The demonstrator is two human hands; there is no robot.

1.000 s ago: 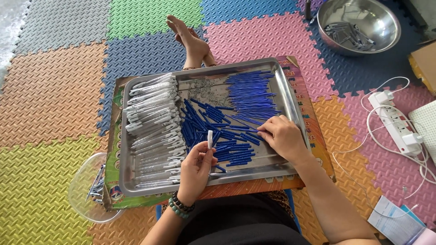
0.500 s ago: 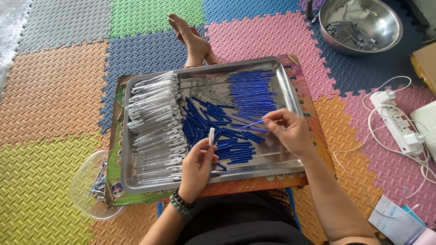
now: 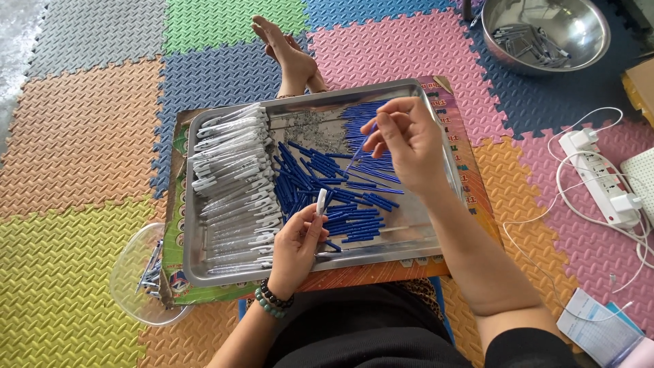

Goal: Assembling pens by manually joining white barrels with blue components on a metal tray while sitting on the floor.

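From the head camera, your left hand [image 3: 294,247] is curled around a white pen barrel [image 3: 321,202], pinching it upright between thumb and fingers over the near part of the metal tray [image 3: 204,276]. Your right hand [image 3: 407,142] is raised above the tray's right half, its thumb and forefinger pressed together on one thin blue refill [image 3: 355,151] that slants down and to the left from the fingertips.

Below both hands, loose blue refills [image 3: 340,204] lie scattered across the tray's middle, and a neater row of them sits towards the far right corner. White pen barrels [image 3: 235,184] are stacked along the tray's left side. The tray rests on a printed cardboard sheet [image 3: 174,225] on the foam-mat floor [image 3: 82,136]. A clear plastic bowl [image 3: 139,279] sits just left of the tray, a steel bowl [image 3: 545,34] well beyond it at the upper right, and a power strip [image 3: 599,178] to the right.
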